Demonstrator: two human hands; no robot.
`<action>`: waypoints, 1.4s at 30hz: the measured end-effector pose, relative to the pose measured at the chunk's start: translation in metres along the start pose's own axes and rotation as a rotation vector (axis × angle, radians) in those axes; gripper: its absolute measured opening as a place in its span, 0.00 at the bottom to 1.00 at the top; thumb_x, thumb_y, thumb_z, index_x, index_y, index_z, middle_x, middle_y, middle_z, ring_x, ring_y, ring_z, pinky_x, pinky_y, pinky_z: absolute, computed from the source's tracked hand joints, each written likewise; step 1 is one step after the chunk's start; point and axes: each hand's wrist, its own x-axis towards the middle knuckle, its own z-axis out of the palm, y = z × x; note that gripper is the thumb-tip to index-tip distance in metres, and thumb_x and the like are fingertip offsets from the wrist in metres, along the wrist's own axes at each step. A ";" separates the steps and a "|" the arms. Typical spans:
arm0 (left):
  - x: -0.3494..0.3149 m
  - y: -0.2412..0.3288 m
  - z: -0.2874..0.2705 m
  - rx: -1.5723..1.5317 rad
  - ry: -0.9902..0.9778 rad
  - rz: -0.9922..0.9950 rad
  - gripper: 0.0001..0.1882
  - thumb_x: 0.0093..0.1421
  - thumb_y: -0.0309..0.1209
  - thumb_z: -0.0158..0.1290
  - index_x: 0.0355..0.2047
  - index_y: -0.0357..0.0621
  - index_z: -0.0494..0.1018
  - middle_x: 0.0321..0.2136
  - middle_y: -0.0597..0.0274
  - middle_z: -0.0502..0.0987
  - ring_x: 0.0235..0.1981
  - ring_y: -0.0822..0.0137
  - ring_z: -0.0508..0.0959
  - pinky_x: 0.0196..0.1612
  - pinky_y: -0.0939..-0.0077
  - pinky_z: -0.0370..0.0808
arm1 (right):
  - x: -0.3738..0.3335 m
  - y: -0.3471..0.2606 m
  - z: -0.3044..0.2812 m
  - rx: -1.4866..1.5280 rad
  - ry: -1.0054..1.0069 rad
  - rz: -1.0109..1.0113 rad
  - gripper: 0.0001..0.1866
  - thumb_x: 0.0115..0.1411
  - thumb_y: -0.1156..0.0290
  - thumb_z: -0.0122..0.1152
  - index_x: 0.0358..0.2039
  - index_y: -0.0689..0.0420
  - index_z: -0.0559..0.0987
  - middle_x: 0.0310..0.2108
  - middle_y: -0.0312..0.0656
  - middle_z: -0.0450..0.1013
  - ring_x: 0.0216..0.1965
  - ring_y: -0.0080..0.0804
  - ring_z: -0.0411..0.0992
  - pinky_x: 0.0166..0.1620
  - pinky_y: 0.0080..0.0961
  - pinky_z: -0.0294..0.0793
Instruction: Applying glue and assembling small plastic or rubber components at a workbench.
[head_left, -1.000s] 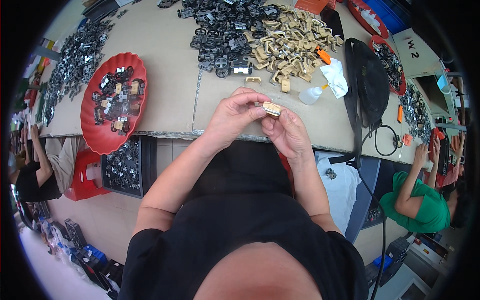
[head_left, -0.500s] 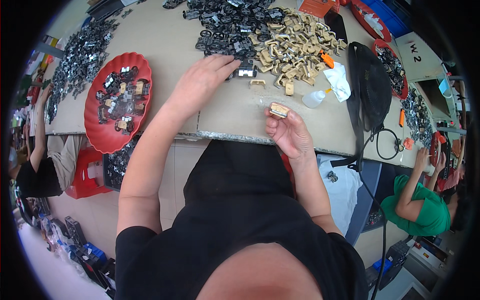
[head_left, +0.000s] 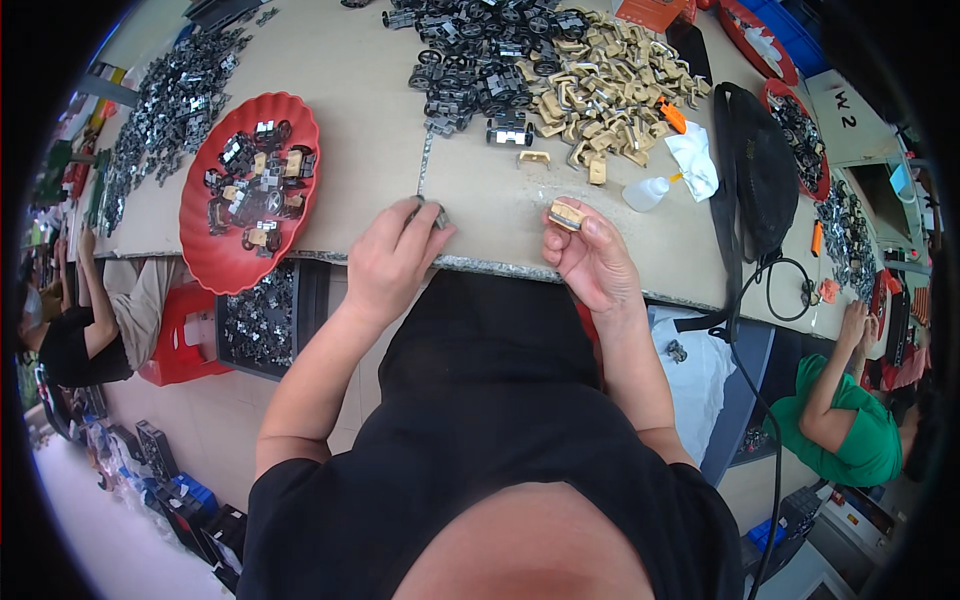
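My left hand [head_left: 388, 262] is closed on a small dark part [head_left: 432, 213] near the table's front edge; fingers cover most of it and it is blurred. To its right, my right hand [head_left: 600, 262] pinches a small tan part [head_left: 566, 215] between thumb and fingers, above the tabletop. Further back lies a heap of black wheeled pieces [head_left: 480, 75] that look like toy car chassis. A pile of tan bracket-like parts [head_left: 610, 85] adjoins it on the right. One tan bracket [head_left: 534, 157] lies apart at its front, beside a single black chassis [head_left: 510, 129].
On the left stands a red scalloped tray [head_left: 200, 250] with several assembled pieces. A white squeeze bottle [head_left: 645, 194], a white cloth [head_left: 692, 160] and a black bag [head_left: 757, 170] lie right. Dark small parts [head_left: 165, 120] cover the far left. Other people sit at both sides.
My left hand has come back from the black heap toward the table's front edge with a small dark part in it. My right hand keeps its tan part. The view has shifted slightly.
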 end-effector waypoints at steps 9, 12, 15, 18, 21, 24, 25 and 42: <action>0.007 0.007 0.027 0.150 0.074 0.003 0.13 0.42 0.37 0.61 0.26 0.46 0.71 0.25 0.66 0.71 0.20 0.68 0.68 0.23 0.76 0.65 | 0.002 0.001 0.002 0.002 0.017 -0.009 0.18 0.54 0.69 0.57 0.43 0.63 0.68 0.36 0.43 0.70 0.32 0.23 0.68 0.38 0.20 0.70; 0.010 0.012 0.018 0.042 0.042 -0.009 0.13 0.43 0.35 0.61 0.28 0.45 0.72 0.27 0.65 0.71 0.25 0.67 0.70 0.25 0.74 0.67 | -0.002 0.000 0.001 -0.003 0.022 -0.014 0.17 0.54 0.70 0.58 0.42 0.62 0.68 0.35 0.42 0.70 0.32 0.23 0.68 0.38 0.19 0.70; 0.012 0.009 0.003 -0.160 -0.113 -0.093 0.15 0.46 0.29 0.59 0.36 0.41 0.72 0.36 0.58 0.72 0.35 0.63 0.72 0.32 0.75 0.70 | -0.001 0.000 -0.001 -0.018 0.012 -0.014 0.16 0.53 0.72 0.58 0.41 0.62 0.69 0.35 0.41 0.70 0.31 0.23 0.68 0.38 0.19 0.70; 0.030 0.008 -0.008 -0.617 -0.289 -0.263 0.21 0.49 0.23 0.55 0.45 0.42 0.69 0.43 0.54 0.70 0.40 0.61 0.71 0.36 0.74 0.71 | 0.002 0.002 0.000 -0.074 0.042 -0.010 0.16 0.52 0.75 0.59 0.41 0.62 0.69 0.35 0.40 0.70 0.32 0.23 0.69 0.39 0.19 0.70; 0.038 -0.009 0.001 -0.566 -0.398 0.030 0.21 0.51 0.21 0.50 0.48 0.41 0.67 0.41 0.53 0.71 0.42 0.55 0.72 0.41 0.72 0.73 | 0.002 0.003 0.007 -0.132 0.072 0.003 0.16 0.51 0.76 0.59 0.41 0.62 0.69 0.34 0.40 0.70 0.33 0.24 0.69 0.39 0.20 0.70; 0.049 -0.011 0.003 -0.680 -0.595 -0.015 0.22 0.50 0.22 0.51 0.48 0.42 0.67 0.40 0.54 0.71 0.38 0.59 0.73 0.39 0.73 0.73 | 0.004 0.002 0.007 -0.168 0.057 0.018 0.17 0.51 0.78 0.59 0.42 0.62 0.69 0.35 0.40 0.70 0.34 0.24 0.70 0.40 0.20 0.71; 0.054 -0.008 0.000 -0.706 -0.642 -0.082 0.22 0.50 0.22 0.52 0.48 0.42 0.68 0.39 0.54 0.71 0.36 0.59 0.74 0.38 0.74 0.73 | 0.005 0.001 0.008 -0.190 0.074 0.018 0.17 0.51 0.78 0.59 0.42 0.63 0.69 0.35 0.40 0.70 0.34 0.24 0.70 0.40 0.19 0.70; 0.055 0.006 0.015 -0.838 -0.626 -0.234 0.20 0.51 0.23 0.55 0.46 0.40 0.70 0.34 0.55 0.72 0.23 0.71 0.75 0.28 0.80 0.73 | 0.020 -0.001 0.004 -0.139 0.121 -0.008 0.16 0.54 0.75 0.56 0.44 0.64 0.68 0.37 0.44 0.71 0.39 0.32 0.71 0.48 0.34 0.70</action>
